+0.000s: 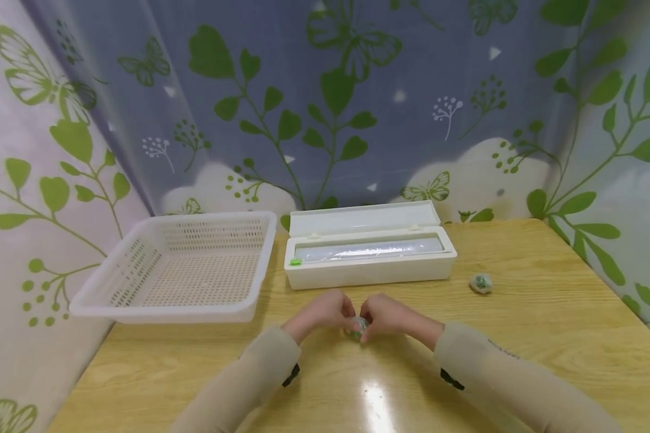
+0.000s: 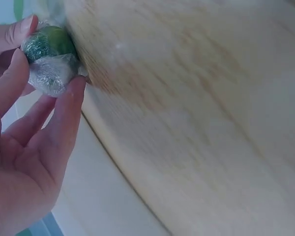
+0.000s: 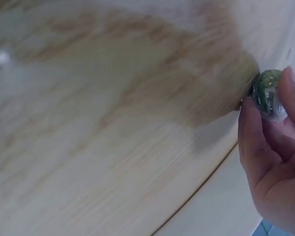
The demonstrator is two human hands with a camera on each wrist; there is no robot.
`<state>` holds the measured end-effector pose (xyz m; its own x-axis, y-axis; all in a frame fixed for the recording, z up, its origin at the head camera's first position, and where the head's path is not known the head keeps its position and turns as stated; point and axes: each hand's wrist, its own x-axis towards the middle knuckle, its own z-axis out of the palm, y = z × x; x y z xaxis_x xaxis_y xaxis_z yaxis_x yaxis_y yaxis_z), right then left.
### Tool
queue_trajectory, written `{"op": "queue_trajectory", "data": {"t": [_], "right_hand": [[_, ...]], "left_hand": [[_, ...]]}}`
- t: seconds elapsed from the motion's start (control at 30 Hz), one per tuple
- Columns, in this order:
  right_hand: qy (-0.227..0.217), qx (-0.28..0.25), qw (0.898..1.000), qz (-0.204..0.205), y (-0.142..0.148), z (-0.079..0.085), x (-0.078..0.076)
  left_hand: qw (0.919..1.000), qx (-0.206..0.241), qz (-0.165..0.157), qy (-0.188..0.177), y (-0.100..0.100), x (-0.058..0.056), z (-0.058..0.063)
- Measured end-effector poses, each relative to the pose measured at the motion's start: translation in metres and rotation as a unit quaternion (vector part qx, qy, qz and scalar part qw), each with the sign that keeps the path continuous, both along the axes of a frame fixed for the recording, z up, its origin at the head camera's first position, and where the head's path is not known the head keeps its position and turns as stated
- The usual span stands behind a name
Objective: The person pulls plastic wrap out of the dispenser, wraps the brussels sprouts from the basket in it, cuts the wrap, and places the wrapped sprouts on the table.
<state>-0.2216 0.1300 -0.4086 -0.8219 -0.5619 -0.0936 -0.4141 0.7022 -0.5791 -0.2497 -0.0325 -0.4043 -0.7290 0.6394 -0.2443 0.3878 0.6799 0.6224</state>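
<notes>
Both hands meet over the table in front of the long white box. Between them is a small green round fruit (image 2: 51,42) wrapped in crinkled clear plastic film, low at the tabletop. My left hand (image 1: 327,310) pinches one side of it with thumb and fingertips. From the other side my right hand (image 1: 387,314) grips the same wrapped fruit (image 3: 269,93). Film bunches whitish over part of the green skin in the left wrist view. Fingers partly hide the fruit in the head view. A second wrapped green fruit (image 1: 481,283) lies apart to the right.
Behind the hands stands the white film-dispenser box (image 1: 371,273), its lid (image 1: 363,219) raised, a roll of clear film (image 1: 374,249) inside and a green slider (image 1: 295,262) at its left. A white perforated basket (image 1: 206,276) sits left on the wooden table (image 1: 547,325). Patterned curtains (image 1: 439,60) hang behind.
</notes>
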Motion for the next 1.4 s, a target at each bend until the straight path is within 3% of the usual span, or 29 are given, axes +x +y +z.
{"op": "queue_trajectory", "data": {"t": [0.2, 0.47, 0.67, 0.9, 1.07, 1.2, 1.3, 1.4], "right_hand": [[0.012, -0.002, 1.000, -0.009, -0.007, 0.000, 0.005], [0.041, 0.037, 0.998, -0.022, -0.011, 0.000, 0.006], [0.066, 0.070, 0.994, -0.050, -0.011, 0.004, 0.002], [0.096, 0.038, 0.994, -0.038, -0.008, 0.000, -0.004], [0.059, 0.017, 0.998, -0.032, -0.007, -0.002, -0.007], [0.039, 0.028, 0.997, -0.067, -0.006, 0.001, -0.007], [0.035, 0.028, 0.996, -0.079, -0.006, 0.002, -0.007], [0.028, 0.013, 0.997, -0.064, -0.005, 0.001, -0.009]], "left_hand": [[0.9996, -0.009, -0.005, 0.026, 0.000, 0.004, 0.000], [0.9999, 0.013, 0.005, 0.005, 0.000, 0.004, -0.006], [0.9987, 0.026, 0.040, 0.019, 0.001, 0.000, -0.007], [0.9973, 0.039, 0.029, 0.054, -0.002, -0.005, -0.009], [0.9968, 0.037, 0.037, 0.061, -0.004, -0.003, -0.009], [0.9964, 0.035, 0.044, 0.064, -0.004, -0.003, -0.007], [0.9967, 0.039, 0.037, 0.060, -0.005, -0.003, -0.008], [0.9974, 0.039, 0.027, 0.054, -0.006, -0.005, -0.009]]}}
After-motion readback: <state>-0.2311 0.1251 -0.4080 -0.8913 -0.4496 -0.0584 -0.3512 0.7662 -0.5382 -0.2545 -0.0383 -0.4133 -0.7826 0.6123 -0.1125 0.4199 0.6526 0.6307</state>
